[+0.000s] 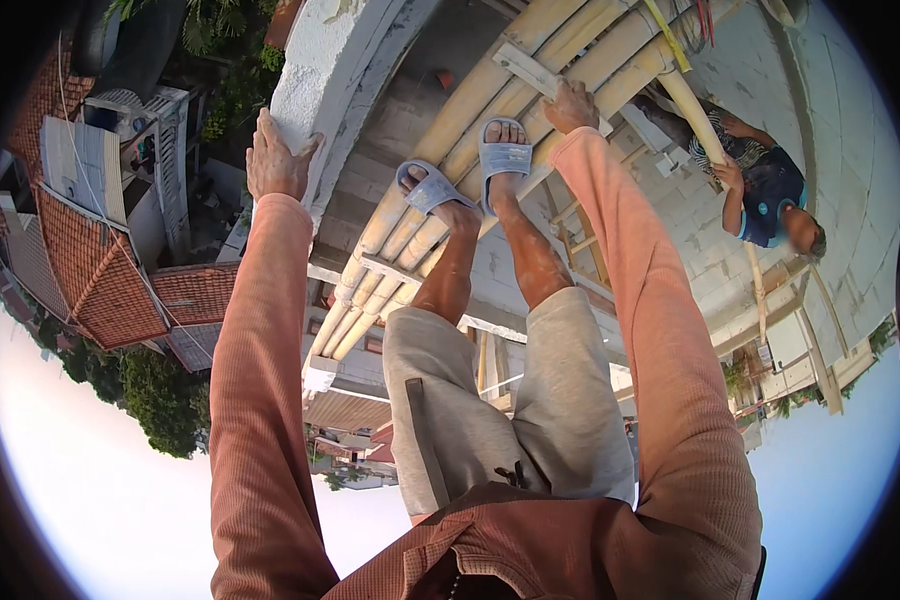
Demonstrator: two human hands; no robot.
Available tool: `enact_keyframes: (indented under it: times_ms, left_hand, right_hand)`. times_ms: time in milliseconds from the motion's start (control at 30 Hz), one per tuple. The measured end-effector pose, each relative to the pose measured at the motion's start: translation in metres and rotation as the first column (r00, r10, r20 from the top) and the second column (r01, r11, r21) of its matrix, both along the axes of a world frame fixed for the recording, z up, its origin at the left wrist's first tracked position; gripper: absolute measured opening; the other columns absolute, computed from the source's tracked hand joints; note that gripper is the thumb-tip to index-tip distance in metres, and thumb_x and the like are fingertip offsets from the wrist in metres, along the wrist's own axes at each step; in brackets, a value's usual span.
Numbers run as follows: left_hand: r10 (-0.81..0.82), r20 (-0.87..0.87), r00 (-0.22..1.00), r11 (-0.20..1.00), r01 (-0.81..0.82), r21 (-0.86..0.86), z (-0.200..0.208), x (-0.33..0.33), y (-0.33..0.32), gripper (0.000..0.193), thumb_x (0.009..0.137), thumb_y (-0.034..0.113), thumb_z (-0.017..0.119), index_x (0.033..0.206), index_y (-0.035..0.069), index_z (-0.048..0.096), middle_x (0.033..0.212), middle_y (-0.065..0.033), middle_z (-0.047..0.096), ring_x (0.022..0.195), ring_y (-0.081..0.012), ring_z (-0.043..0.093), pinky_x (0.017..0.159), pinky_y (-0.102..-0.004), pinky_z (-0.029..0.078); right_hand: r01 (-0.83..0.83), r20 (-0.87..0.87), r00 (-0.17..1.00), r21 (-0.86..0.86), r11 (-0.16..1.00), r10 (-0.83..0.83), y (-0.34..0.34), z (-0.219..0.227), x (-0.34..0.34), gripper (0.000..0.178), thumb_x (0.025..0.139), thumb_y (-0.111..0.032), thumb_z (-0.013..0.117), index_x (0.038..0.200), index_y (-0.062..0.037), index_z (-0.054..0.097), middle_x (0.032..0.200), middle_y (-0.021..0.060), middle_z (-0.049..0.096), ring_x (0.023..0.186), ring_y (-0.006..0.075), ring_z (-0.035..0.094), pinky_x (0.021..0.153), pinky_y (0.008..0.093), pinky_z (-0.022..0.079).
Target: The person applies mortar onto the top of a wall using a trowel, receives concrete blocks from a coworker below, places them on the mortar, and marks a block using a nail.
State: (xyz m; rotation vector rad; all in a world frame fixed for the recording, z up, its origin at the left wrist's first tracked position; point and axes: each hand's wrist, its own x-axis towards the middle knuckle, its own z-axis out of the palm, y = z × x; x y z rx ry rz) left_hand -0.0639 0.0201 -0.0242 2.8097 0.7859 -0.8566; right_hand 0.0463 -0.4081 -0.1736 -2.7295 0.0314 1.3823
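My left hand [278, 160] lies with spread fingers against the top of a rough, whitish concrete wall edge [315, 75]. On the right, my right hand [572, 107] has its fingers bent round a short pale wooden crosspiece [523, 66], which lies across several yellow bamboo poles [480, 88]. The palm hides part of that crosspiece. Between my hands, my feet in grey-blue slide sandals [505, 158] stand on the bamboo platform. A second wooden crosspiece [390, 268] spans the poles closer to my shorts.
A co-worker [765, 195] in a dark shirt is at the right, a hand on an upright bamboo pole [692, 115]. Grey block walls [850, 130] rise around that person. Beyond the concrete edge, tiled roofs [110, 290] lie far below. Gaps show beside the poles.
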Motion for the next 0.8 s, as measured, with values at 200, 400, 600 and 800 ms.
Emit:
enact_keyframes:
  times_ms: [200, 400, 600, 800]
  left_hand:
    - [0.005, 0.014, 1.0, 1.0, -0.005, 0.001, 0.002, 0.002, -0.008, 0.101, 0.081, 0.053, 0.076, 0.153, 0.003, 0.025, 0.146, -0.0191, 0.047, 0.133, -0.0345, 0.049, 0.114, -0.0455, 0.036]
    - [-0.036, 0.091, 0.995, 0.999, 0.033, 0.031, 0.005, 0.001, -0.009, 0.098, 0.083, 0.052, 0.074, 0.154, 0.004, 0.027, 0.147, -0.0189, 0.049, 0.13, -0.0362, 0.052, 0.112, -0.0436, 0.039]
    - [-0.042, 0.087, 0.995, 0.999, 0.042, 0.001, -0.008, -0.001, -0.017, 0.095, 0.084, 0.052, 0.072, 0.153, 0.002, 0.03, 0.147, -0.0228, 0.047, 0.13, -0.0393, 0.053, 0.101, -0.0449, 0.048]
    - [-0.064, 0.182, 0.981, 0.997, 0.053, 0.064, 0.009, -0.004, -0.013, 0.095, 0.083, 0.049, 0.074, 0.154, 0.004, 0.03, 0.143, -0.0251, 0.051, 0.127, -0.0404, 0.054, 0.103, -0.0449, 0.045]
  right_hand:
    - [-0.276, 0.054, 0.958, -0.11, 0.955, 0.283, -0.021, -0.037, -0.022, 0.091, 0.088, -0.061, 0.061, 0.157, -0.0133, 0.025, 0.16, 0.0166, 0.027, 0.148, 0.037, 0.024, 0.118, 0.0584, 0.019]
    - [-0.401, 0.214, 0.886, -0.094, 0.911, 0.411, -0.038, -0.064, -0.038, 0.101, 0.088, -0.069, 0.054, 0.161, -0.0193, 0.004, 0.166, 0.0124, 0.013, 0.154, 0.0303, 0.01, 0.123, 0.0556, 0.009]
    - [-0.446, 0.35, 0.839, 0.004, 0.895, 0.416, -0.071, -0.071, -0.037, 0.108, 0.086, -0.076, 0.049, 0.16, -0.0129, 0.004, 0.164, 0.0158, 0.014, 0.153, 0.033, 0.007, 0.123, 0.0576, 0.005]
    - [-0.475, 0.367, 0.837, 0.118, 0.872, 0.406, -0.05, -0.072, -0.031, 0.108, 0.087, -0.074, 0.049, 0.159, -0.0056, 0.008, 0.16, 0.02, 0.02, 0.152, 0.0361, 0.01, 0.122, 0.0592, 0.005]
